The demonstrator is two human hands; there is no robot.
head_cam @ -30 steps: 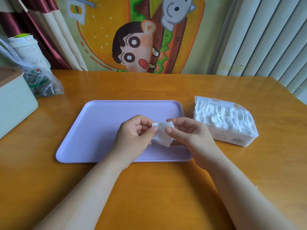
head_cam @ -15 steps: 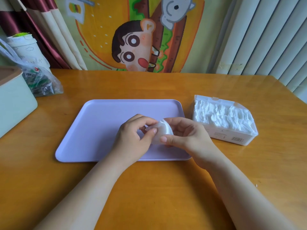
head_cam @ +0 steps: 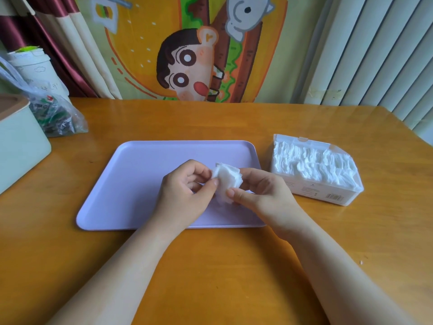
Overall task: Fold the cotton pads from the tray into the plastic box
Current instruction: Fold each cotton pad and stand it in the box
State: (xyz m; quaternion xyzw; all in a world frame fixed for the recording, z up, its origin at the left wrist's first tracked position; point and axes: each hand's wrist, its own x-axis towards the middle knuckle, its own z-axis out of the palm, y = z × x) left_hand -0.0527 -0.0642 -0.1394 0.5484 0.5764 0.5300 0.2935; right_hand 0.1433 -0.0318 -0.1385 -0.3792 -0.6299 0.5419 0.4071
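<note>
A white cotton pad (head_cam: 226, 182) is held above the right part of the lilac tray (head_cam: 140, 174). My left hand (head_cam: 186, 194) pinches its left edge between thumb and fingers. My right hand (head_cam: 262, 195) pinches its right side, thumb on the lower edge. The pad is bent between the two hands. To the right of the tray stands the clear plastic box (head_cam: 328, 195), open on top and packed with white cotton pads (head_cam: 311, 165). No other loose pad shows on the tray.
A pale green box with a brown lid (head_cam: 18, 141) stands at the table's left edge. Behind it lie a plastic bag (head_cam: 56, 113) and a white cup (head_cam: 35, 69). A cartoon curtain and vertical blinds hang behind the wooden table (head_cam: 210, 266).
The pad was flat between my hands, then curled over, and now sits bent and a little higher. Both hands stayed over the tray's right part.
</note>
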